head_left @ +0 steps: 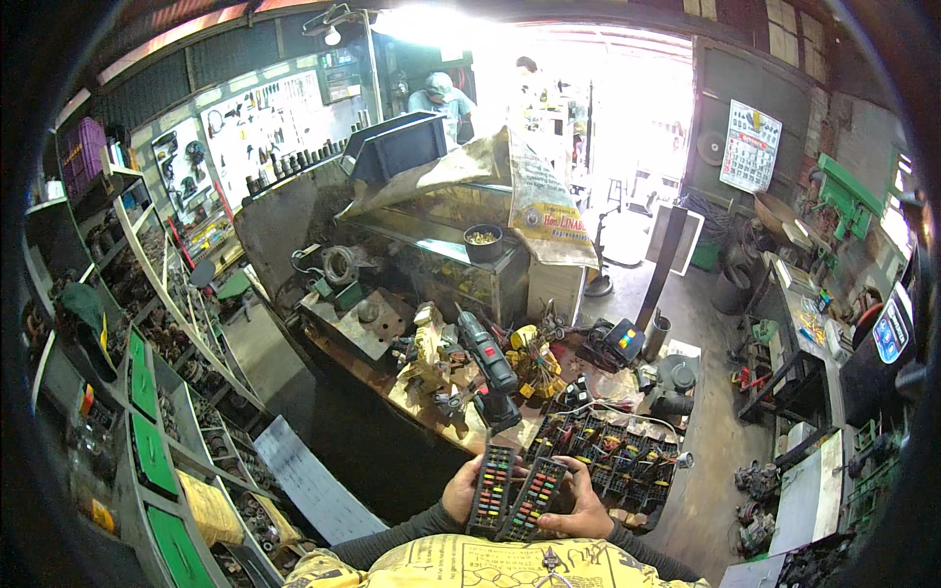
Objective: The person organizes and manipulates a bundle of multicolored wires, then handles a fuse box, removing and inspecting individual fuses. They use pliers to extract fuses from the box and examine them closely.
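Close to my body I hold a black bit case [534, 503], spread like a book in two halves. Rows of small red, yellow and green pieces line both halves; they are too small to name surely. My left hand [459, 492] grips the outer edge of the left half, its fingers partly hidden behind. Around the right half closes my right hand [583, 504], its thumb on the front near the lower edge. Just beyond the case lies a black cordless drill [487, 358] on the cluttered bench. Black gridded trays [613, 456] with coloured pieces sit beside my right hand.
A bowl of small parts [483, 242] stands on a glass case [441, 245]. Left are shelves with green drawer fronts [157, 456] and a grey board [312, 480]. A metal post [665, 265] rises beyond the bench. Another person [443, 98] is at the back.
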`<action>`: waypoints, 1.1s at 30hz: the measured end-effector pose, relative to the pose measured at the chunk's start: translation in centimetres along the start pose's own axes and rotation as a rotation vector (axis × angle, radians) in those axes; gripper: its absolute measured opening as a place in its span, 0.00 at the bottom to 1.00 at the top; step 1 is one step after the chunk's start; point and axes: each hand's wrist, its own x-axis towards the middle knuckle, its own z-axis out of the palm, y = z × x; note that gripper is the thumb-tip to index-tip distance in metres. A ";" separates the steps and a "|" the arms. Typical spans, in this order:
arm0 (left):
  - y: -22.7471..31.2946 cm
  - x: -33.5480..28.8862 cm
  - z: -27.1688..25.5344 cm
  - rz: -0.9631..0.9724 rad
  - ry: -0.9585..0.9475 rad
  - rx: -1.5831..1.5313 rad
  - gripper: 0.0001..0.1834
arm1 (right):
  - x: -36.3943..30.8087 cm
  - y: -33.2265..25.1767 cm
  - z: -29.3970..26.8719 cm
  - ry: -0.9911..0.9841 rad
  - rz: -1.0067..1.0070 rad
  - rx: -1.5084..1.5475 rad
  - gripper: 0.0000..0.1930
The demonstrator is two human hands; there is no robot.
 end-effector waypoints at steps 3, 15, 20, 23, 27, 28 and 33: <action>2.4 -1.4 -1.6 0.011 -0.087 0.068 0.27 | 1.6 1.3 1.8 -0.097 -0.112 0.108 0.49; 7.6 -5.2 -6.6 0.091 0.047 0.109 0.32 | 4.3 2.9 4.7 -0.259 -0.186 -0.400 0.48; 7.6 -4.5 -7.2 0.106 0.131 -0.001 0.33 | 2.8 4.9 4.8 -0.176 0.060 -0.005 0.38; 7.3 -3.5 -6.6 0.135 0.061 0.033 0.33 | 2.0 6.0 4.6 -0.114 0.089 0.181 0.31; 5.8 -1.3 -4.5 0.159 0.045 0.193 0.31 | -0.6 5.4 2.3 0.003 0.050 0.297 0.33; 5.0 -0.5 -3.7 0.195 0.070 0.240 0.30 | -1.5 5.0 1.3 0.019 0.009 0.301 0.34; 1.6 4.2 1.4 0.139 -0.024 0.319 0.32 | -7.1 2.3 -5.0 0.310 -0.170 0.199 0.39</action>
